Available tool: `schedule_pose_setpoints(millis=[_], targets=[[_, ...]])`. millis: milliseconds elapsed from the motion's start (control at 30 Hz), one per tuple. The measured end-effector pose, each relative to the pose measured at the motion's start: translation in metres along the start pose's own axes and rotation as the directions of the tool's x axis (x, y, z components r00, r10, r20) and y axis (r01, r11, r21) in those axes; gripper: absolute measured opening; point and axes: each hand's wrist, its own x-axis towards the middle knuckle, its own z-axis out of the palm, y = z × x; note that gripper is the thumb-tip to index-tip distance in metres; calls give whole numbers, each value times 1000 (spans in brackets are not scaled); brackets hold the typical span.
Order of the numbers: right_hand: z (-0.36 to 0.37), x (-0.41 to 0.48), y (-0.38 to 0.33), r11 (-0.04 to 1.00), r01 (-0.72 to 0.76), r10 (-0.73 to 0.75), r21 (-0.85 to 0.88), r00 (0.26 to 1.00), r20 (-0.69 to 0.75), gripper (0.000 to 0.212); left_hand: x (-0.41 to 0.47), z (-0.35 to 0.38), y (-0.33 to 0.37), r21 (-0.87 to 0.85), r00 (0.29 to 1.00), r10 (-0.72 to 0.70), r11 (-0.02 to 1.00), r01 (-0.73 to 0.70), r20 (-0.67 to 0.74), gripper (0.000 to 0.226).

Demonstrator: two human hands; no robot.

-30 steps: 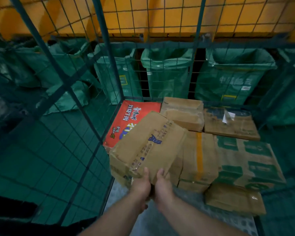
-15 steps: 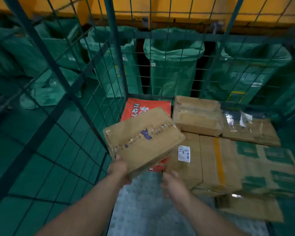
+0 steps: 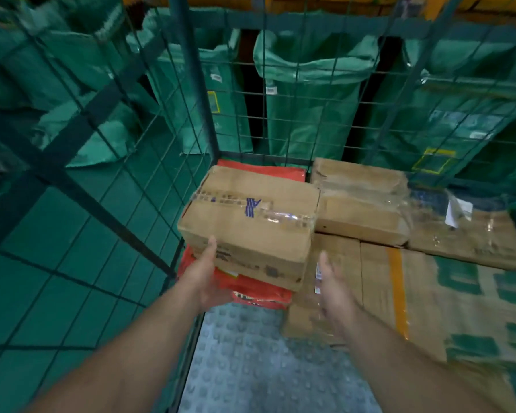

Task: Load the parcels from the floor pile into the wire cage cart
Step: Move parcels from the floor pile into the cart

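Observation:
A taped brown cardboard box [image 3: 251, 222] with a blue mark on its top lies level over a red flat parcel [image 3: 259, 293] in the left rear corner of the wire cage cart [image 3: 191, 84]. My left hand [image 3: 204, 272] is under the box's near left edge, thumb against its front face. My right hand [image 3: 331, 290] hangs free of the box to its right, fingers spread, holding nothing. Several other cardboard parcels [image 3: 361, 204] lie flat to the right inside the cart.
The cart's studded grey floor [image 3: 251, 359] shows in front of the parcels. Green mail sacks [image 3: 313, 93] hang behind the rear mesh, and more lie on the green floor [image 3: 57, 234] outside the left mesh wall.
The box went from tilted in both hands to level over the red parcel, further back and left. My right hand let go of it and drew off to the right.

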Motion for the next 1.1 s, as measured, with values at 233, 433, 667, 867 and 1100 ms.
schedule_pose_setpoints(millis=[233,433,667,867,1100], targets=[[42,58,-19,966,248,-250,-68,968,-31,55,26,61,23,-137,988,101,984,-116,-115,69],[74,74,-18,924,320,-356,-210,921,-160,59,63,76,60,-97,918,191,966,-238,-347,51],[85,45,-3,850,431,-477,-301,873,-97,65,38,61,29,-138,876,272,926,-350,-397,51],[71,112,-51,900,427,-434,-82,897,-86,47,77,89,54,-175,909,258,929,-326,-327,45],[69,189,-90,898,404,-430,-173,889,-159,21,116,112,94,19,865,305,946,-325,-398,57]])
